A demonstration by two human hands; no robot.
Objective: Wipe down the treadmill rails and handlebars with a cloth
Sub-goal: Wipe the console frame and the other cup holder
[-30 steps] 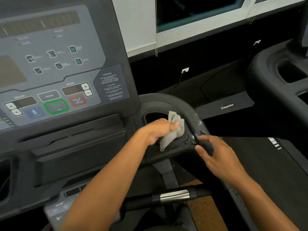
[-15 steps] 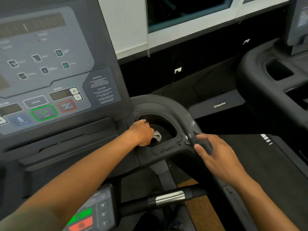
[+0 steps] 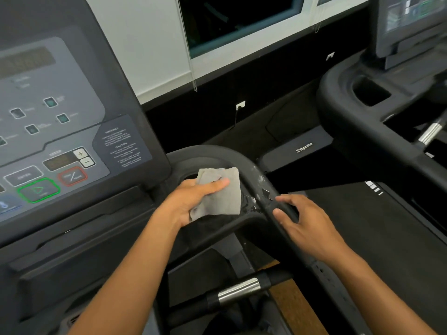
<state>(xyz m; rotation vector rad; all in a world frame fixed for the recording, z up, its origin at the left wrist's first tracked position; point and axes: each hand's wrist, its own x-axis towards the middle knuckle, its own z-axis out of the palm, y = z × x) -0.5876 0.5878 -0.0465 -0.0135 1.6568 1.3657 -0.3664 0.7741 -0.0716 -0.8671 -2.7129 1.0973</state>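
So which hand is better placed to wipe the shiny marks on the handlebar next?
Left. The left hand holds the grey cloth right beside the shiny marks on the handlebar; the right hand only holds the handlebar.

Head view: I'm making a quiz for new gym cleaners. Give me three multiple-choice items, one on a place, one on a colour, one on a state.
1. Where is the right hand? A on the console buttons; B on the handrail; C in the air.
2. What colour is the cloth? A grey; B blue; C yellow.
3. What is the left hand doing? A lying flat and empty; B gripping the cloth; C pressing the green button.
Answers: 1 B, its fingers and thumb lie on the black rail; 2 A, it is plain grey; 3 B, thumb and fingers pinch the cloth.
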